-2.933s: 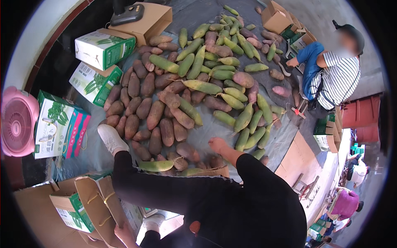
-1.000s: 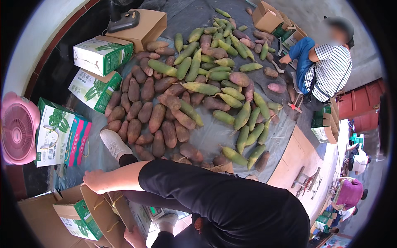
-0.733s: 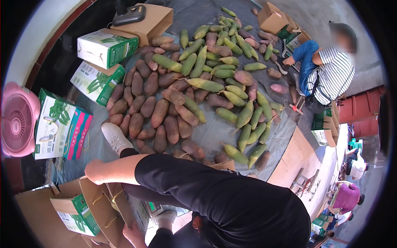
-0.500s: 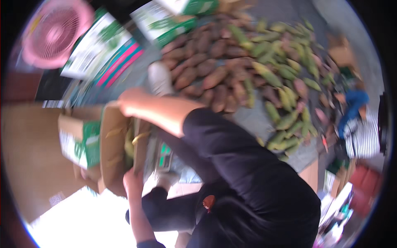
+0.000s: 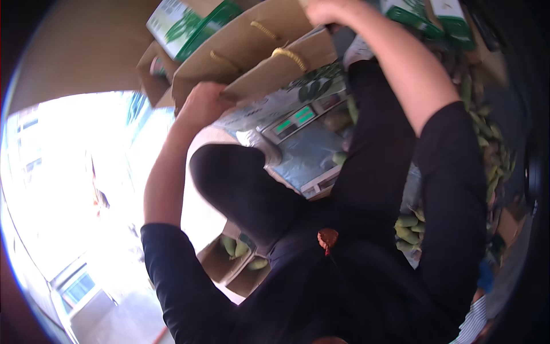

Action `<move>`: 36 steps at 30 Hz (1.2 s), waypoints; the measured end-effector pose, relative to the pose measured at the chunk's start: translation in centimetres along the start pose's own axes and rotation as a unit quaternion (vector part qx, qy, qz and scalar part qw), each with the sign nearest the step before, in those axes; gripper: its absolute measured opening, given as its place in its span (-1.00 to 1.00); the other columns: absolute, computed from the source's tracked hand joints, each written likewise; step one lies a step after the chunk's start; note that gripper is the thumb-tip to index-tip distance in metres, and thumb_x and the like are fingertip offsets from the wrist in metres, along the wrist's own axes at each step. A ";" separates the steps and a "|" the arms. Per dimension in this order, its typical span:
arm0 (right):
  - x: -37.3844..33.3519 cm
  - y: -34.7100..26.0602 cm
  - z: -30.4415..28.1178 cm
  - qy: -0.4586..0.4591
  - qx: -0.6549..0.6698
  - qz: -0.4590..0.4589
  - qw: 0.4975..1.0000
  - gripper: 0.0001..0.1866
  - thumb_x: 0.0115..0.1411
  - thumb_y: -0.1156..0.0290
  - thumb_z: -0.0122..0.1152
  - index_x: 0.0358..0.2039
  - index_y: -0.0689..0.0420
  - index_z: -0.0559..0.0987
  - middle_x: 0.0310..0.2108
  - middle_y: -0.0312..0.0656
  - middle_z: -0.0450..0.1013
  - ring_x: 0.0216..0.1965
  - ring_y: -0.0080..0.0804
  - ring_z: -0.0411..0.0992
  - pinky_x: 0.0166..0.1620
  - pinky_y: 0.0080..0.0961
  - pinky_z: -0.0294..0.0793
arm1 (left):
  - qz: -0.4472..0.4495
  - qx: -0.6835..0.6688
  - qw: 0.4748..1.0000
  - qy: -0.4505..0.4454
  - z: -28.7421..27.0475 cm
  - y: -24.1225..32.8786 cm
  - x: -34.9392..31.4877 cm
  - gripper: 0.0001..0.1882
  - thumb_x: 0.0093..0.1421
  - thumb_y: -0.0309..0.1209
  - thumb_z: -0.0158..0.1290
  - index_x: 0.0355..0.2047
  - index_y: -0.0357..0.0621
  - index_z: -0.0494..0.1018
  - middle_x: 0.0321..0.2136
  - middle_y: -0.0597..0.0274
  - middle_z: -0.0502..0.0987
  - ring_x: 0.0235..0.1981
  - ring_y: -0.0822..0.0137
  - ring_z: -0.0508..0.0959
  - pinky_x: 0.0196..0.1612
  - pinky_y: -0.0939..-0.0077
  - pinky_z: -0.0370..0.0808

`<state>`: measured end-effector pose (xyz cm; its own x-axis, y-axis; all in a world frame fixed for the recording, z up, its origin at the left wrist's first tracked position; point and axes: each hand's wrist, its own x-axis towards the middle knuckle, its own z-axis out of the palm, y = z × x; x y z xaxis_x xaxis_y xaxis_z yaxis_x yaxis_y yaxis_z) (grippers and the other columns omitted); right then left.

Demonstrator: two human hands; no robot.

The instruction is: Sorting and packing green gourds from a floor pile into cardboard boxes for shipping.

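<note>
At the top of the picture, a brown cardboard carton (image 5: pixel 229 43) with its top open spans the space between my hands. Yellow rope handles (image 5: pixel 289 57) are threaded through its two long sides, and its outer face carries a green leafy print. My left hand (image 5: pixel 203 105) is closed on the near left end of the carton. At the far right end my right hand (image 5: pixel 335 10) grips the upper edge, its fingers partly hidden. The carton's inside is hardly visible from here. Just beyond its near side sits a scale (image 5: pixel 295 121) with a lit green display.
A green-and-white box (image 5: pixel 189 26) stands behind the carton. Lower down, an open cardboard box (image 5: pixel 223 261) holds a few green oblong fruits or tubers. More green ones (image 5: pixel 409 230) lie by my right arm. Bluish plastic sheeting (image 5: pixel 306 157) lies between my legs.
My view has swung, so the carton now appears higher and further right. Both hands keep their hold at its ends, and the carton's long sides now lie across the view.
</note>
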<state>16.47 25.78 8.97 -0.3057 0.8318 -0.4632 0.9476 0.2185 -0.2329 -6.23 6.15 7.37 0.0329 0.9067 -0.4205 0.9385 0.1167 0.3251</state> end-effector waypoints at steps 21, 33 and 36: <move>-6.4 -12.5 6.2 -0.059 0.093 -0.355 0.928 -0.59 0.09 0.15 0.00 -0.71 0.16 0.56 -0.72 -0.24 0.47 -0.56 -0.41 0.49 -0.34 -0.41 0.47 | -0.170 0.233 0.957 0.006 18.9 -22.4 -33.3 -0.84 0.03 -0.34 -0.04 -0.59 -0.14 0.42 -0.58 0.03 0.45 -0.50 -0.02 0.46 -0.39 0.05 0.36; -12.7 13.5 7.3 0.303 0.255 -0.080 0.915 -0.79 0.06 0.26 0.08 -0.45 0.12 0.58 -0.54 -0.16 0.49 -0.45 -0.26 0.47 -0.37 -0.41 0.39 | -0.328 -0.017 0.933 -0.145 28.2 -28.6 -41.0 -0.74 -0.09 -0.30 0.16 -0.60 -0.29 0.45 -0.66 0.04 0.48 -0.64 0.19 0.52 -0.61 0.26 0.44; -14.1 18.1 11.2 0.325 0.291 0.016 0.900 -0.80 0.06 0.29 0.08 -0.44 0.14 0.57 -0.51 -0.14 0.50 -0.44 -0.26 0.47 -0.34 -0.43 0.40 | -0.377 -0.157 0.901 -0.145 26.1 -26.3 -39.1 -0.77 -0.10 -0.33 0.17 -0.59 -0.28 0.45 -0.67 0.10 0.47 -0.66 0.25 0.52 -0.62 0.29 0.44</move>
<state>36.93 12.31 1.71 0.0187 0.9970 0.0752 0.6879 0.0417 -0.7246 -23.25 -42.97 -6.85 -0.4424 0.3822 -0.8113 0.5896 0.8056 0.0580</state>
